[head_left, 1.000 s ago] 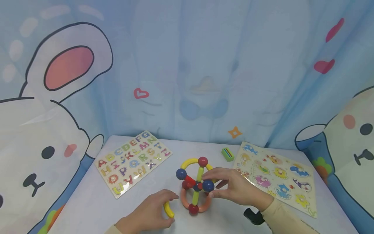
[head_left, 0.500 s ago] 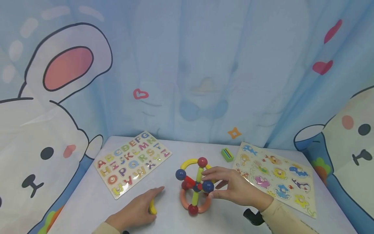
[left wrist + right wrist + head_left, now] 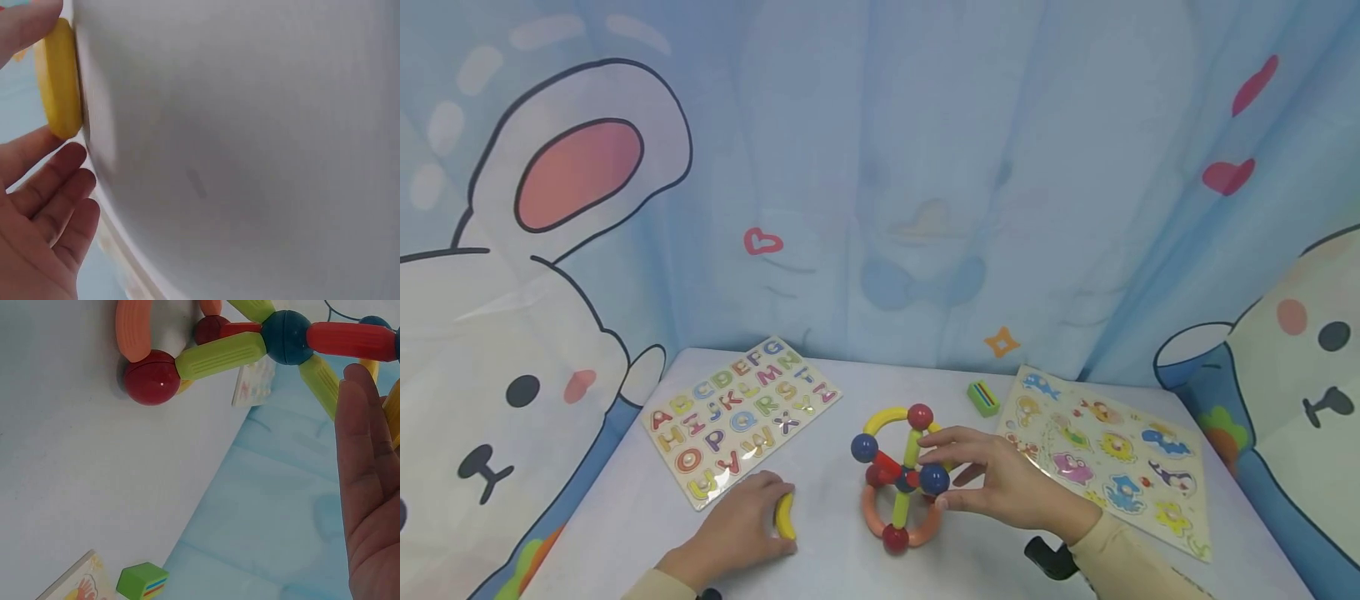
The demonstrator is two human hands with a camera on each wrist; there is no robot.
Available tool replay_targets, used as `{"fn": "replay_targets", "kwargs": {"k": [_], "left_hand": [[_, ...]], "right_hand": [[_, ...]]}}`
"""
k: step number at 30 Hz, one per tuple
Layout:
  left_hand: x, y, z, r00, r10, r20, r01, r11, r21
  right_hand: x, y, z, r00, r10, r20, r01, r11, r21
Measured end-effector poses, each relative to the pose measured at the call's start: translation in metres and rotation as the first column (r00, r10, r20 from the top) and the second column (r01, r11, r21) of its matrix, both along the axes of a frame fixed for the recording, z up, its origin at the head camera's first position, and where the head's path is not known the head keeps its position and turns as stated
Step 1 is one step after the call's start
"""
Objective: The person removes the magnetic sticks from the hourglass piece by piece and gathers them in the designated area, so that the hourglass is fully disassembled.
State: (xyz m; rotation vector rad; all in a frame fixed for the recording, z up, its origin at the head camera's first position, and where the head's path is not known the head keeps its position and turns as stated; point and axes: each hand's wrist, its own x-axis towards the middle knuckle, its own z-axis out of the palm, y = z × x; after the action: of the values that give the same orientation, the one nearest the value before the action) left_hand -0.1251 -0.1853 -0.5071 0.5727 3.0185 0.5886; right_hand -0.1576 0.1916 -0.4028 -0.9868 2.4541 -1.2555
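My left hand (image 3: 737, 521) pinches a yellow curved stick (image 3: 786, 517) end to end between thumb and forefinger, low over the white table; the other fingers (image 3: 69, 181) are loosely bent beside it. To its right stands a magnetic ball-and-stick model (image 3: 888, 464), with blue and red balls, green and red straight sticks, and yellow and orange curved ones. My right hand (image 3: 1011, 479) holds the model at its right side, thumb and fingers around a blue ball (image 3: 935, 479). In the right wrist view, the model's dark blue centre ball (image 3: 285, 337) joins several sticks; the right thumb is hidden there.
An alphabet puzzle board (image 3: 741, 417) lies at the back left, close to my left hand. An animal puzzle board (image 3: 1108, 454) lies at the right, partly behind my right forearm. A small green block (image 3: 983, 397) sits behind the model. A black object (image 3: 1051, 557) shows beside the right sleeve.
My left hand has moved left, away from the model, with the yellow curved stick. Its forefinger, stretched out half a second ago, now bends onto the stick. The right hand and model stay put.
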Motion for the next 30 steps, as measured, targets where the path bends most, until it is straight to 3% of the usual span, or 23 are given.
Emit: {"fn": "replay_targets", "kwargs": {"k": [9, 13, 16, 19, 21, 23, 27, 30], "left_hand": [[0.001, -0.006, 0.013, 0.999, 0.013, 0.040, -0.013, 1.000, 0.016], [-0.006, 0.012, 0.033, 0.995, -0.002, 0.104, -0.015, 0.986, 0.167], [-0.015, 0.040, 0.055, 0.984, -0.060, 0.165, -0.005, 0.930, 0.368], [-0.025, 0.068, 0.070, 0.965, -0.170, 0.202, 0.031, 0.833, 0.552], [-0.031, 0.082, 0.075, 0.947, -0.220, 0.233, 0.029, 0.783, 0.621], [-0.035, 0.091, 0.076, 0.932, -0.256, 0.257, 0.022, 0.746, 0.665], [-0.038, 0.101, 0.073, 0.922, -0.277, 0.270, 0.014, 0.722, 0.692], [-0.039, 0.104, 0.070, 0.922, -0.286, 0.262, 0.020, 0.709, 0.705]], "right_hand": [[0.001, -0.001, 0.000, 1.000, -0.014, 0.016, 0.014, 1.000, -0.002], [0.001, -0.001, -0.001, 1.000, -0.026, 0.002, 0.026, 1.000, 0.011], [0.002, -0.001, -0.001, 0.999, -0.036, -0.001, 0.036, 0.999, 0.013], [0.004, 0.001, 0.000, 0.999, -0.053, -0.002, 0.053, 0.999, 0.011], [0.006, 0.001, 0.000, 0.997, -0.077, 0.001, 0.077, 0.997, 0.015], [0.009, 0.000, -0.001, 0.993, -0.121, -0.011, 0.122, 0.992, 0.022], [0.016, -0.003, -0.006, 0.969, -0.246, -0.014, 0.246, 0.969, 0.011], [0.021, -0.007, -0.012, 0.947, -0.308, 0.096, 0.312, 0.950, -0.030]]}}
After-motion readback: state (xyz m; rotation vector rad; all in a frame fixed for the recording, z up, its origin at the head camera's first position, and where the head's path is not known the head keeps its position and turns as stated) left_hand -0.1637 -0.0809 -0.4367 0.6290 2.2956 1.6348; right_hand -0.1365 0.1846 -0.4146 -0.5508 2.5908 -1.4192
